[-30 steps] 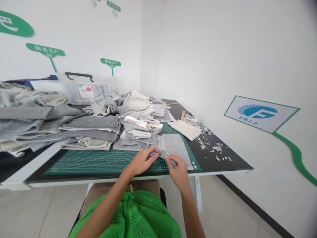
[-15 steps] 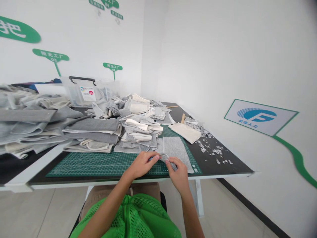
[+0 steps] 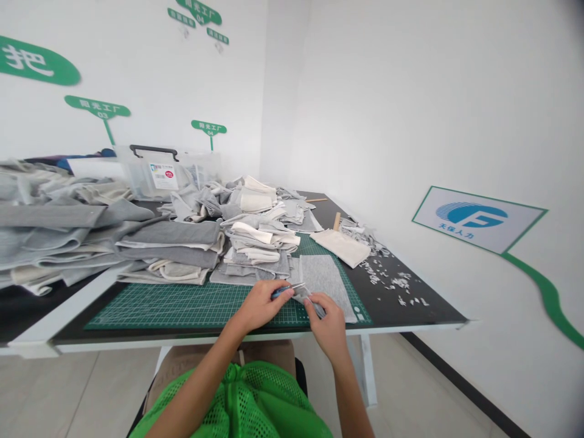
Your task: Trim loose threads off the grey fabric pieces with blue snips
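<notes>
My left hand is closed around blue-handled thread snips, whose pointed metal blades stick out to the right. My right hand pinches a small folded piece of grey cloth between thumb and fingers. The snips' blades lie over the cloth's left end, and the two hands are close together. Beneath them, a flat grey fabric panel lies on the green cutting mat.
Grey and cream cloth stacks stand behind my hands, with more cloth piles at left. A clear plastic box sits at the back. Cream cloth and fabric scraps lie to the right, near the table edge.
The snips' blades show more plainly above the cloth now, pointing right. My right hand keeps its pinch on the grey cloth. The whole view has shifted slightly.
</notes>
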The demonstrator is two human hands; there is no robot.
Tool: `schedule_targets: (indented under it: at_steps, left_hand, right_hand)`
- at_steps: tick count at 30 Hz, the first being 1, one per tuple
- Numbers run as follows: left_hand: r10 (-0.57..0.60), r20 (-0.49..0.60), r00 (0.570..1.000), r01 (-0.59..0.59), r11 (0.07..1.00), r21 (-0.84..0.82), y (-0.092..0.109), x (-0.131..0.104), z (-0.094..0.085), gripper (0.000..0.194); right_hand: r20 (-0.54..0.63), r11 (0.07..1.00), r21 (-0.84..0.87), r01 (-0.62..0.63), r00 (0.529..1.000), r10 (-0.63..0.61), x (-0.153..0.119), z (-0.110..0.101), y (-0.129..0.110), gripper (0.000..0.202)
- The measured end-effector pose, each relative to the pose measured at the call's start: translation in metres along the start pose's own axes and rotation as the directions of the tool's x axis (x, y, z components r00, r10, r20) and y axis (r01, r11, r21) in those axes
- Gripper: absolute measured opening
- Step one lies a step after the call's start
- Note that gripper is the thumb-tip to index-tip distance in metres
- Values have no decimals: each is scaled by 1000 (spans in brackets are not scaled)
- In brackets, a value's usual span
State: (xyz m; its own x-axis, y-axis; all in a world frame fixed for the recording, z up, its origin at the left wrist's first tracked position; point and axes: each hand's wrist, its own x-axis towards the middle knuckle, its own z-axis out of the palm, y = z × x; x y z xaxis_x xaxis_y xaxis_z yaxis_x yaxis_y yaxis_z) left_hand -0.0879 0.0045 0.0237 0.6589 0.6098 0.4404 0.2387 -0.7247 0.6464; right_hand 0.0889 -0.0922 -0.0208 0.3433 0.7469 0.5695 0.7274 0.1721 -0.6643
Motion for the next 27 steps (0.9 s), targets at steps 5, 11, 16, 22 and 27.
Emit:
schedule_targets:
  at_steps: [5,11,16,22,27]
  left_hand:
    - [-17,-47,999,18,1000,6,-6,-1,4,28]
    - [18,-39,999,-18,1000,-7,-11,-1,8,26]
    - [54,-20,998,-53,999,5,-11,-1,7,26]
    - [83,-1,997,-83,996,42,-10,-1,6,28]
    - [77,-1,997,-77,994,75,-11,-3,6,28]
  right_hand:
    - [-1,1000,-4,-3,1000,3,0,-1,0,17]
    - [4,1000,9,-1,1000,1,0,0,0,19]
    - [2,1000,24,-5,1000,5,0,0,1,19]
    - [-1,998,62,-15,1000,15,1,-1,-2,20]
    - [3,990,132,-51,999,51,1,-2,-2,20]
